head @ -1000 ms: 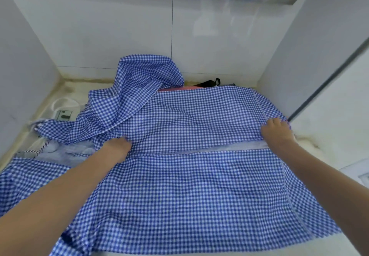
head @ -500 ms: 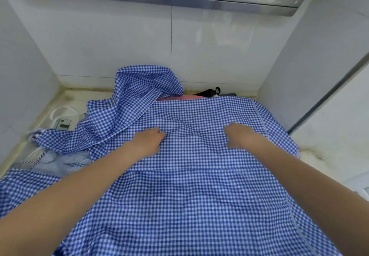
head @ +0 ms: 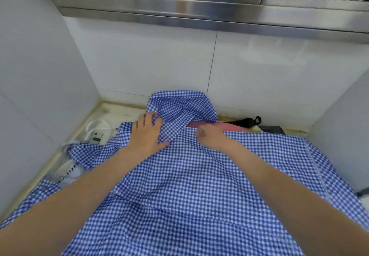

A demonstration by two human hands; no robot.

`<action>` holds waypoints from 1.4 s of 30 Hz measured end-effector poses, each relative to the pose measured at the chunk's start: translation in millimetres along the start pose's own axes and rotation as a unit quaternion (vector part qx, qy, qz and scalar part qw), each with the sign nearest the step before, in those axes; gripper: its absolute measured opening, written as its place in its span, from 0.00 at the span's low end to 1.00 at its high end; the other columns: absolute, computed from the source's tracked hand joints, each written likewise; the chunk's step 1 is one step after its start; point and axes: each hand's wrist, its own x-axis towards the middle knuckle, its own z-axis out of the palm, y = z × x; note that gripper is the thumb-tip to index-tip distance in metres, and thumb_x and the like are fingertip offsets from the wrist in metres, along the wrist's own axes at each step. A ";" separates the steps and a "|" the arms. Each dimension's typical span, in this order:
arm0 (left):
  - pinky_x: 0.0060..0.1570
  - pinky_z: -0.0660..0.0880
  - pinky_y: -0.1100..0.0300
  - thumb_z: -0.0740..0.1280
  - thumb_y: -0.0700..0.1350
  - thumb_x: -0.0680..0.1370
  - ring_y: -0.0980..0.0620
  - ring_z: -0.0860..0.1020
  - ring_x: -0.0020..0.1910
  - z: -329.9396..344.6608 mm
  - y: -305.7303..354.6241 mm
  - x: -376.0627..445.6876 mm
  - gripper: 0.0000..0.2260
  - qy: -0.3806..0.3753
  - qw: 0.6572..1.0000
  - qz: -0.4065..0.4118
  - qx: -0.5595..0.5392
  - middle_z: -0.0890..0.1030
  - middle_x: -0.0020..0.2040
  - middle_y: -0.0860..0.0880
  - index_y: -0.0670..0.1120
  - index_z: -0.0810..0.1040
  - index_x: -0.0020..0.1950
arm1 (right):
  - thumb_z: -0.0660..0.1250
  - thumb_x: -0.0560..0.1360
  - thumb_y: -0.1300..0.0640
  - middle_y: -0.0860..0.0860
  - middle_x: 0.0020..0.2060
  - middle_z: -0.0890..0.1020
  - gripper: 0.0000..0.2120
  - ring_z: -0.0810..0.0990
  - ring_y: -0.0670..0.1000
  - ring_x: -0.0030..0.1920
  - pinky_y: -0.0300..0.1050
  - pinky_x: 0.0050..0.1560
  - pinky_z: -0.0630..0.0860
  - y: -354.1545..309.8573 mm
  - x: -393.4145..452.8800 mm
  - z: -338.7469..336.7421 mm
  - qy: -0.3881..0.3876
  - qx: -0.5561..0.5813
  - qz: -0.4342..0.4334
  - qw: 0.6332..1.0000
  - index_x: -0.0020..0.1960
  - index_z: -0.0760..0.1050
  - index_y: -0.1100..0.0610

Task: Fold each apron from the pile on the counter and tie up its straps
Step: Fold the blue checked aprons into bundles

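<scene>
Her left hand (head: 146,134) grips a bunched fold of the blue-and-white gingham cotton apron (head: 199,185); the right hand (head: 209,135) pinches its far edge (fingers curled).

We see a blue-and-white checked apron (head: 199,185) spread over the pale cream counter (head: 111,112). Behind it, a pink cloth (head: 229,126) peeks out next to a black strap (head: 247,121). At the left lies a white cloth with thin dark blue stripes (head: 67,173). The wall tiles (head: 149,62) are white, and the hood (head: 199,6) above is silvery grey steel with dark slots.
</scene>
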 end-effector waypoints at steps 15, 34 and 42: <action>0.31 0.65 0.70 0.59 0.36 0.79 0.56 0.68 0.32 -36.4 -48.2 1.6 0.11 0.162 0.833 -0.171 -0.501 0.71 0.34 0.51 0.47 0.68 0.39 | 0.70 0.74 0.58 0.57 0.65 0.72 0.12 0.77 0.55 0.54 0.44 0.40 0.77 -26.1 51.8 37.5 0.000 0.732 0.158 0.662 0.55 0.76 0.61; 0.61 0.65 0.58 0.66 0.47 0.76 0.48 0.64 0.71 -15.0 -2.2 -40.1 0.10 -0.166 0.957 0.154 -0.180 0.63 0.72 0.43 0.42 0.71 0.41 | 0.64 0.74 0.63 0.55 0.45 0.78 0.16 0.76 0.52 0.40 0.35 0.39 0.68 -22.2 -58.3 -83.7 0.407 0.152 -0.021 0.900 0.62 0.73 0.63; 0.74 0.51 0.51 0.65 0.51 0.77 0.45 0.54 0.75 2.5 20.1 -36.1 0.12 -0.332 0.926 0.160 -0.087 0.59 0.75 0.44 0.43 0.75 0.51 | 0.61 0.77 0.57 0.55 0.36 0.74 0.12 0.78 0.56 0.42 0.45 0.39 0.70 69.3 -140.1 -31.5 0.082 -0.161 0.226 0.957 0.38 0.68 0.62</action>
